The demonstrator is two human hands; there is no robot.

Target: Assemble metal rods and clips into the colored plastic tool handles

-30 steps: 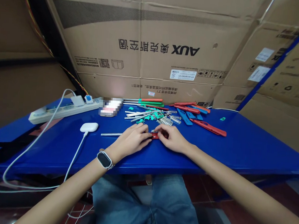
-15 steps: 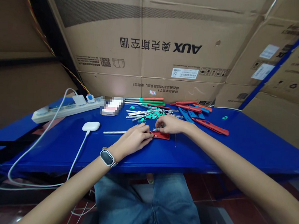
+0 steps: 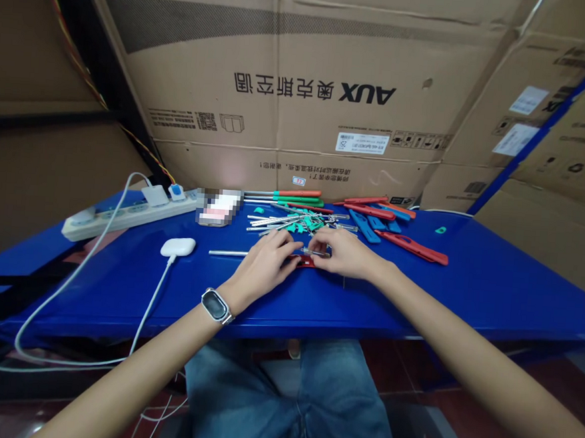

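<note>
My left hand (image 3: 271, 261) is closed on a red plastic handle (image 3: 307, 262) lying flat on the blue table. A thin metal rod (image 3: 227, 253) sticks out to the left from under that hand. My right hand (image 3: 340, 251) pinches a small metal piece (image 3: 315, 252) just above the handle, its fingertips close to those of the left. Part of the handle is hidden by both hands. Right behind them lies a heap of metal rods (image 3: 272, 222) mixed with small green plastic pieces (image 3: 299, 227).
Red and blue handles (image 3: 411, 246) lie at the back right, near a lone green piece (image 3: 440, 230). Green- and orange-handled tools (image 3: 298, 198) rest by the cardboard wall (image 3: 309, 47). On the left are a phone (image 3: 219, 208), a white earbud case (image 3: 178, 247) with a cable and a power strip (image 3: 127, 215).
My left hand has shifted slightly right with the handle and rod. The right hand has come lower and nearer to the handle, now covering its right end, still pinching the metal piece.
</note>
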